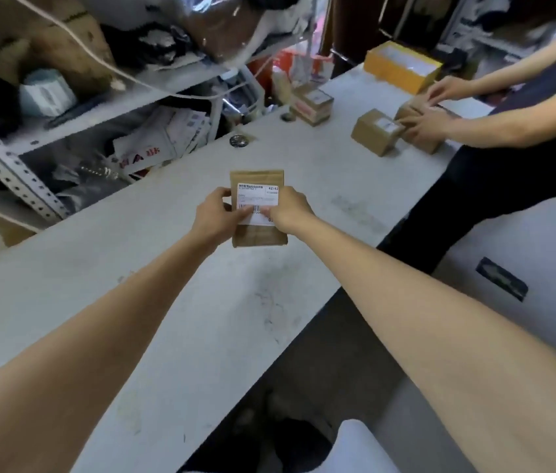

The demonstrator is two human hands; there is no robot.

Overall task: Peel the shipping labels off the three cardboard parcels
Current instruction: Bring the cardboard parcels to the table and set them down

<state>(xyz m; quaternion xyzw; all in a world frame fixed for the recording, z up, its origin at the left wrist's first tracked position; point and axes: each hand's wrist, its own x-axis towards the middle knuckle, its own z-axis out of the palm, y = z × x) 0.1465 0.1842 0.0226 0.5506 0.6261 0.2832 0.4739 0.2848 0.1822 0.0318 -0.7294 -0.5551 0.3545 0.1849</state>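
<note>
A small brown cardboard parcel is held above the grey table, its white shipping label facing me. My left hand grips the parcel's left side, thumb over the label's lower left part. My right hand holds the right side, its fingers curled at the label's lower edge near the barcode. Whether a corner of the label is lifted is hidden by my fingers. Further back right stand two more labelled parcels.
Another person's hands hold a brown box at the table's right end, by a yellow box. A cluttered metal shelf runs along the left. A round metal object lies near the table's far edge.
</note>
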